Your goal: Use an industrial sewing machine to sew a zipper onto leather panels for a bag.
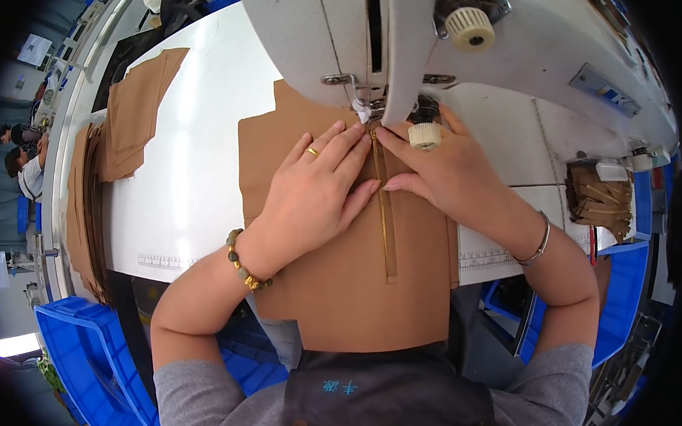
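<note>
A large brown fabric panel (374, 315) lies under the needle area of a white sewing machine (304, 34), its near end hanging over the table's front edge. Down its middle runs a narrow slot with a gold-toothed zipper (382, 192). My left hand (320, 173) rests flat on the panel just left of the zipper, fingers stretched toward the presser foot (373, 110). To the right of the zipper, my right hand (444, 164) presses on the panel with fingers apart, partly behind a cream knob (424, 136). Both thumbs lie close to the zipper.
Stacked brown fabric pieces (87, 207) and more cut pieces (138, 117) lie at the left. A bundle of brown strips (600, 199) sits at the right. Blue bins (98, 354) stand below the table on both sides. Other people (31, 166) sit far left.
</note>
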Demonstrator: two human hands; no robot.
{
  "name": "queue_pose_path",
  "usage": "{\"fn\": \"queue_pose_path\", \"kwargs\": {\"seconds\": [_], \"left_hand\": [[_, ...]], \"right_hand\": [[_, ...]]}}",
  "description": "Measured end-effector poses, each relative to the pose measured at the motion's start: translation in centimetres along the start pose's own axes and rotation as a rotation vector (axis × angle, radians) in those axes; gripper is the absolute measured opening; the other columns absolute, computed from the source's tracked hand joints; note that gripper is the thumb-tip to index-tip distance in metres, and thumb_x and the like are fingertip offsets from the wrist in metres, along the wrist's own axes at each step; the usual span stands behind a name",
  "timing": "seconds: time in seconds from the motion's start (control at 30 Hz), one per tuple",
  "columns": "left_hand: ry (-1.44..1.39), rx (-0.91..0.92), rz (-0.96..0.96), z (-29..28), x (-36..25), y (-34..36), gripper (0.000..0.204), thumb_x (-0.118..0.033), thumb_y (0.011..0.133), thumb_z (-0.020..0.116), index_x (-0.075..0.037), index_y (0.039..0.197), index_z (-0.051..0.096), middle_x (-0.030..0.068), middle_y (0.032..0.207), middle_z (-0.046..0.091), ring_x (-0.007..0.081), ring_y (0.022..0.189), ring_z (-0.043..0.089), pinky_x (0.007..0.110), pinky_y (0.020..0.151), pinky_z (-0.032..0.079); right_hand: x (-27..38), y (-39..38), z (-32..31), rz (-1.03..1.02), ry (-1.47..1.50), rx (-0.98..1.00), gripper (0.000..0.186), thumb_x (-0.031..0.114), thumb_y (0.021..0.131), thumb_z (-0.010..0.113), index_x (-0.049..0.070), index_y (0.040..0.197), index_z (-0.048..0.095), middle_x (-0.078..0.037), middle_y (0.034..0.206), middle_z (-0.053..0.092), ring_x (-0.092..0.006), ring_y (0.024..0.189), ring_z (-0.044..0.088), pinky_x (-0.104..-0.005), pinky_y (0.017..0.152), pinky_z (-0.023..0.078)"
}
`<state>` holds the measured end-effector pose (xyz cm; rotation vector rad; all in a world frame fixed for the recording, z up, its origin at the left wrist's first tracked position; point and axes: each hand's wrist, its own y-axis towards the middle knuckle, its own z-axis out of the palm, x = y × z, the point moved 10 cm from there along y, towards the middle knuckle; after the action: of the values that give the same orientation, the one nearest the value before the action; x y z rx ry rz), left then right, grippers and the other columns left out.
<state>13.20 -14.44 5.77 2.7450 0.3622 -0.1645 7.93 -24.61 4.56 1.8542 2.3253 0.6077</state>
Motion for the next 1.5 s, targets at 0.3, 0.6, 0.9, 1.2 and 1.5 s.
{"fn": "queue_pose_path", "kwargs": {"seconds": [0.3, 0.6, 0.9, 1.2, 1.5], "left_hand": [[0.023, 0.026, -0.004, 0.3, 0.1, -0.4, 0.054, -0.029, 0.094, 0.076, 0.003, 0.135, 0.064, 0.0163, 0.143, 0.062, 0.037, 0.137, 0.057, 0.05, 0.11, 0.049], [0.023, 0.29, 0.013, 0.3, -12.9, -10.5, 0.087, -0.049, 0.086, 0.077, 0.004, 0.15, 0.052, 0.023, 0.154, 0.054, 0.0414, 0.144, 0.051, 0.053, 0.115, 0.043], [-0.702, 0.039, -0.352, -8.7, -5.2, -10.3, 0.044, 0.002, 0.093, 0.057, 0.006, 0.136, 0.064, 0.0228, 0.139, 0.067, 0.0367, 0.126, 0.068, 0.038, 0.107, 0.052], [-0.721, -0.15, -0.367, -11.3, -5.0, -8.8, 0.034, -0.01, 0.104, 0.058, 0.004, 0.133, 0.069, 0.0206, 0.123, 0.076, 0.0291, 0.105, 0.076, 0.032, 0.094, 0.055], [-0.742, -0.094, -0.521, -10.6, -3.9, -9.7, 0.035, -0.015, 0.107, 0.056, 0.004, 0.133, 0.069, 0.0217, 0.113, 0.077, 0.024, 0.101, 0.075, 0.031, 0.09, 0.055]], "right_hand": [[0.2, 0.0, -0.1, -0.002, 0.01, -0.001, 0.057, 0.04, 0.088, 0.077, 0.006, 0.132, 0.066, -0.011, 0.136, 0.066, -0.0287, 0.138, 0.055, -0.0557, 0.117, 0.04], [0.5, 0.0, -0.5, -0.067, -0.023, -0.051, 0.048, 0.028, 0.093, 0.074, 0.002, 0.132, 0.065, -0.013, 0.133, 0.066, -0.0302, 0.13, 0.058, -0.0483, 0.111, 0.044], [1.0, -6.6, -7.9, 0.232, 0.224, -0.224, 0.014, 0.014, 0.091, 0.074, 0.003, 0.1, 0.074, -0.01, 0.096, 0.073, -0.0311, 0.089, 0.07, -0.0382, 0.077, 0.057], [10.9, -7.3, -3.1, -0.131, 0.225, -0.182, 0.028, 0.022, 0.08, 0.081, 0.005, 0.098, 0.069, -0.006, 0.104, 0.067, -0.0266, 0.102, 0.066, -0.0383, 0.081, 0.059], [10.1, -7.2, -3.4, -0.06, 0.26, -0.299, 0.013, 0.013, 0.079, 0.08, 0.01, 0.088, 0.071, 0.001, 0.095, 0.068, -0.0195, 0.086, 0.067, -0.0315, 0.067, 0.057]]}}
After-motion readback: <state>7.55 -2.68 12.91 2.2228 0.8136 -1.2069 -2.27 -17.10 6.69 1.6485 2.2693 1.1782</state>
